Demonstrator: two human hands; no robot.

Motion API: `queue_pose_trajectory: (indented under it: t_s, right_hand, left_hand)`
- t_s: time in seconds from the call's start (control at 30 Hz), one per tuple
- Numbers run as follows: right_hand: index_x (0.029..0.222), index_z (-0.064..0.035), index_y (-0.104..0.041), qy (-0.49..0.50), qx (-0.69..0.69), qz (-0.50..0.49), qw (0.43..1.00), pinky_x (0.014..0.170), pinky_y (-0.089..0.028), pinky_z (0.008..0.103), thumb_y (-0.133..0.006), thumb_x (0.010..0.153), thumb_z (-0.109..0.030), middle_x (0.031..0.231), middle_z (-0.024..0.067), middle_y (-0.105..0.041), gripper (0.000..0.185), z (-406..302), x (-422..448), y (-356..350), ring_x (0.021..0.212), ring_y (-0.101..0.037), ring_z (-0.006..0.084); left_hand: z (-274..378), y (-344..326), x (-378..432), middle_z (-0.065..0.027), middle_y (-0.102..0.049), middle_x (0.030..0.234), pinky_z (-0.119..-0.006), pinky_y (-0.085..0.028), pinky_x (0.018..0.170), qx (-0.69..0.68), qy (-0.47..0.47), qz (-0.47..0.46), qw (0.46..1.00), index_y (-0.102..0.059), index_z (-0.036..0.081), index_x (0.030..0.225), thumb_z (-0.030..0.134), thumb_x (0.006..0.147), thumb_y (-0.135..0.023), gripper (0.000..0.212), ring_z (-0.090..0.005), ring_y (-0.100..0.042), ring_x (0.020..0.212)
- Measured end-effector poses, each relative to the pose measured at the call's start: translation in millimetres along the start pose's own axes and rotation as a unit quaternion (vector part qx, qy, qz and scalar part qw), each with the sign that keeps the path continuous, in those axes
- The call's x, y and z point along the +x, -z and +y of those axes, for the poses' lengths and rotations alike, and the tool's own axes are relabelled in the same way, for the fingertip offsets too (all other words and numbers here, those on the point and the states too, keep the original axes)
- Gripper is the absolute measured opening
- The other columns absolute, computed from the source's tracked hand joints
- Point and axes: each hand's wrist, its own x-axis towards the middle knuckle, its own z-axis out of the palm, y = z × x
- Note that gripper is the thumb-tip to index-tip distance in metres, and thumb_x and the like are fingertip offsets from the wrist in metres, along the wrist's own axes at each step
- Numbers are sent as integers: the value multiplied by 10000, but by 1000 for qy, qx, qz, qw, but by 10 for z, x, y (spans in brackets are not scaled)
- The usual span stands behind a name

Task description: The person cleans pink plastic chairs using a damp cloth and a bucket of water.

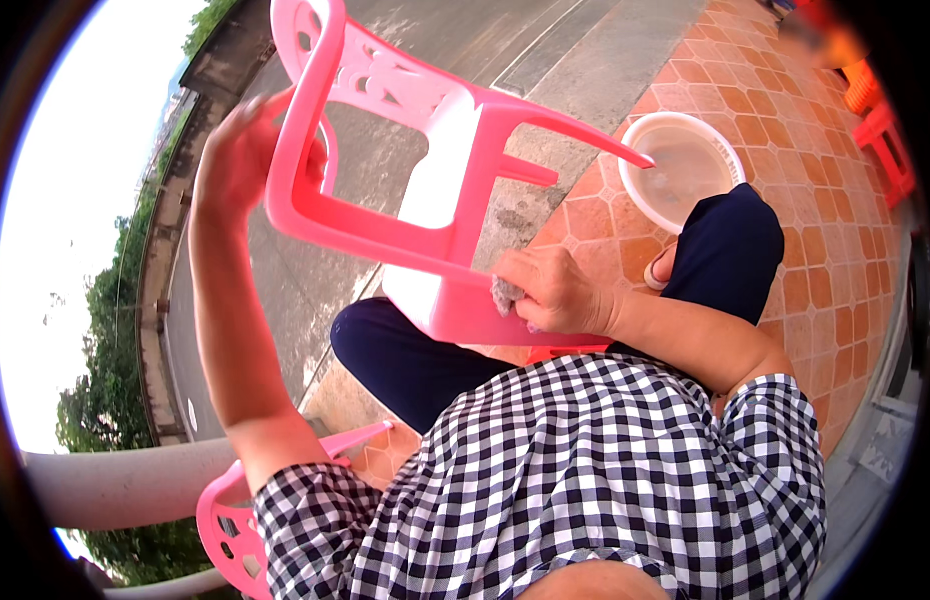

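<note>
A pink plastic armchair (495, 172) lies tilted over my knees, its pierced backrest (393, 82) pointing away and its seat bright with glare. My left hand (247, 154), slightly blurred, grips the curved armrest near the backrest. At the armrest's other end my right hand (558, 289) pinches a wet-looking grey cloth (504, 294) against the plastic. One chair leg reaches over a round white plastic basin (636, 176), which holds cloudy water and bears writing on its rim.
Orange patterned tiles (799, 247) meet a concrete strip and grey yard (465, 26). Behind my left elbow stands another pink chair (243, 540) beside a pale, thick post (134, 480). A red plastic stool (885, 154) is at the far right. Part of a red seat (562, 351) shows beneath me.
</note>
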Motion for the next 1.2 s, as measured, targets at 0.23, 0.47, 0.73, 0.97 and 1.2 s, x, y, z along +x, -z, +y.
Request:
queue_pose_trajectory:
  t_s: [0.23, 0.47, 0.73, 0.97, 1.2]
  right_hand:
    - [822, -65, -555, -25, 40, -5, 999, 614, -506, 391, -586, 698, 19, 767, 87, -612, 154, -129, 151, -173, 694, -637, 286]
    - [789, -85, -602, 16, 95, 82, 992, 638, -508, 383, -678, 751, -41, 790, 85, -657, 95, -427, 611, -502, 753, -659, 275]
    - [1179, -89, -645, -386, 544, 67, 742, 840, -546, 305, -696, 817, 8, 1045, 72, -696, 378, -36, 317, 244, 1021, -648, 157]
    - [1285, -145, -611, 118, -229, 31, 966, 1052, -334, 409, -613, 899, -480, 1370, 43, -556, 511, 533, 551, -369, 1319, -445, 212]
    - [1115, -136, -656, -55, -279, 205, 937, 944, -419, 384, -500, 959, -536, 1118, 80, -663, 457, 1603, 800, 181, 1078, -604, 226]
  left_hand:
    - [162, -373, 330, -23, -595, 761, -291, -457, 556, 315, 24, 204, 927, -627, 90, 1100, 398, 753, -785, 490, -113, -567, 625]
    - [111, -396, 67, -16, -583, 754, -288, -440, 531, 293, 35, 216, 931, -663, 71, 1072, 261, 767, -781, 378, -113, -544, 614]
    - [96, -360, -158, -36, -577, 782, -288, -437, 533, 264, 8, 221, 939, -580, 28, 1285, 80, 693, -619, 595, -123, -548, 617]
    - [165, -523, -184, -37, -563, 785, -291, -436, 554, 248, 7, 226, 942, -556, 21, 1325, 56, 614, -552, 712, -134, -535, 617]
    - [152, -611, -300, -30, -558, 791, -283, -444, 555, 236, -9, 243, 941, -564, 47, 1340, 69, 556, -534, 785, -125, -532, 619]
